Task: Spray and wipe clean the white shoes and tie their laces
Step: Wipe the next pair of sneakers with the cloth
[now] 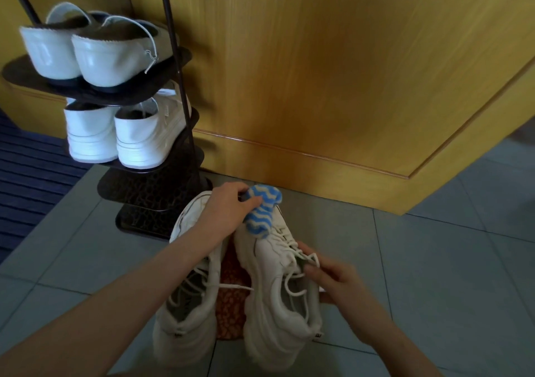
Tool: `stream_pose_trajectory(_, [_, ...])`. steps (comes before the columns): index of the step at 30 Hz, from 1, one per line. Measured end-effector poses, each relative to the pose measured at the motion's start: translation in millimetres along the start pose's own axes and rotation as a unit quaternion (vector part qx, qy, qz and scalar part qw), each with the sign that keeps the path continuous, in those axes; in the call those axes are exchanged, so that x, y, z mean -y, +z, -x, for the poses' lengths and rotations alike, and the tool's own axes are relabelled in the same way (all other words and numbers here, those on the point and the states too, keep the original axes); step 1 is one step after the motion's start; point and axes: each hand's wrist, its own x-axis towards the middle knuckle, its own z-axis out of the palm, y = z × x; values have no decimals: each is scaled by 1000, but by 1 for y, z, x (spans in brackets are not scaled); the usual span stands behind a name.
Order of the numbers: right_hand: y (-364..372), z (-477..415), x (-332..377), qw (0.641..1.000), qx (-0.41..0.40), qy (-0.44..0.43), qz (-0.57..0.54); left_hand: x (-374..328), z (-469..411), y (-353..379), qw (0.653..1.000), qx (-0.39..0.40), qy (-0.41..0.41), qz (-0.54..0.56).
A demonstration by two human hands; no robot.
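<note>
Two white sneakers stand side by side on the tiled floor, toes pointing away from me. My left hand [228, 206] grips a blue-and-white wavy cloth [262, 210] and holds it against the toe of the right sneaker [269, 298]. My right hand [333, 281] holds that sneaker at its tongue, fingers curled among the loose laces [292, 249]. The left sneaker [188, 313] lies under my left forearm with its laces undone. No spray bottle is in view.
An orange patterned mat [231, 304] shows between the sneakers. A dark tiered shoe rack [150, 197] stands at the far left with two pairs of white shoes [86, 55] on its shelves. A wooden cabinet wall [347, 87] runs behind. A blue ribbed mat [26, 174] lies left.
</note>
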Motion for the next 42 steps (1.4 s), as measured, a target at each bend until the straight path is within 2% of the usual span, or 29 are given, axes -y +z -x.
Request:
stream_pose_trajectory(8, [7, 4, 12, 999, 6, 41, -34, 5, 6, 6, 999, -7, 1, 47])
stream_pose_trajectory(12, [20, 1, 37, 987, 39, 137, -74, 4, 6, 18, 1000, -2, -4, 22])
stream_pose_trajectory(14, [30, -5, 37, 991, 51, 119, -25, 5, 6, 23, 1000, 7, -16, 7])
stream_pose_trajectory(16, [43, -8, 38, 997, 18, 80, 3, 9, 4, 27, 999, 5, -31, 10])
stream_pose_trajectory(22, [65, -27, 35, 994, -62, 56, 77, 18, -4, 27, 991, 25, -93, 97])
stream_pose_trajectory(25, [69, -28, 29, 986, -100, 44, 129, 19, -6, 28, 991, 28, -93, 94])
stream_pose_trajectory(29, [58, -23, 21, 982, -120, 2, 145, 14, -5, 23, 998, 29, -40, 25])
stream_pose_trajectory(32, [46, -18, 9, 990, -114, -7, 83, 7, -6, 18, 1000, 10, 15, -18])
stream_pose_trajectory(34, [38, -14, 2, 992, -117, -8, 44, 1, -12, 14, 998, -44, 45, -2])
stream_pose_trajectory(36, [35, -12, -1, 992, -121, -12, 29, -7, -21, 12, 995, -56, 76, 27])
stream_pose_trajectory(39, [37, -13, -1, 992, -122, -23, 31, -15, -31, 19, 983, 49, 170, -49])
stream_pose_trajectory(40, [37, -14, -1, 992, -123, -26, 30, -15, -32, 23, 974, 91, 187, -89])
stream_pose_trajectory(42, [38, -13, -2, 991, -123, -35, 30, -13, -32, 24, 965, 129, 192, -125])
